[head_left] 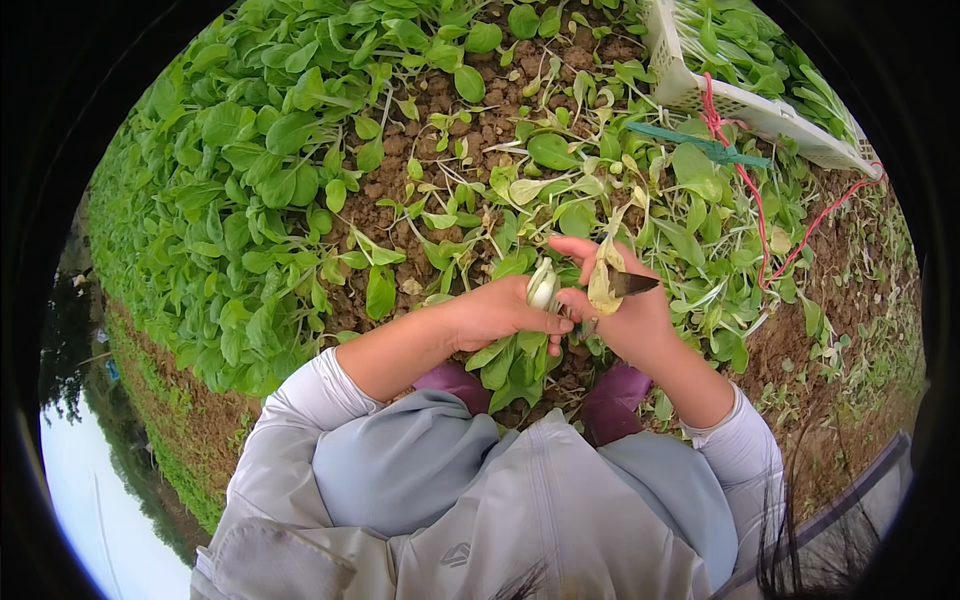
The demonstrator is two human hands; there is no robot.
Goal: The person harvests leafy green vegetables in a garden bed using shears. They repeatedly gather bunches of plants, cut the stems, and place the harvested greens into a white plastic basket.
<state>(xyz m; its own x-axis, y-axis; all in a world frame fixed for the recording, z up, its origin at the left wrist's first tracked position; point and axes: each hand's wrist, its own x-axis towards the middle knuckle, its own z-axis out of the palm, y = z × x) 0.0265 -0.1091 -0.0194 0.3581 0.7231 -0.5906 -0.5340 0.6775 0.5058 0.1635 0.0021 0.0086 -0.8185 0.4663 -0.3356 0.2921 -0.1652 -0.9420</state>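
Note:
My left hand [510, 312] is closed round a small bunch of leafy greens [515, 368]. The pale cut stem ends [543, 284] point up and away from me, while the leaves hang down towards my knees. Close beside it, my right hand [630, 315] is closed on a knife, whose dark blade [634, 284] sticks out to the right; its handle is hidden in the palm. A withered yellow leaf [604, 278] hangs at the right hand's fingers, in front of the blade. The right thumb almost meets the stems.
A dense bed of greens [240, 190] grows on the left. Loose leaves [560, 190] litter the brown soil [395, 190] ahead. At the far right stands a white plastic crate [765, 118] of greens, with a red cord [752, 200] and a green strap [700, 146] attached. My purple boots [612, 402] are below my hands.

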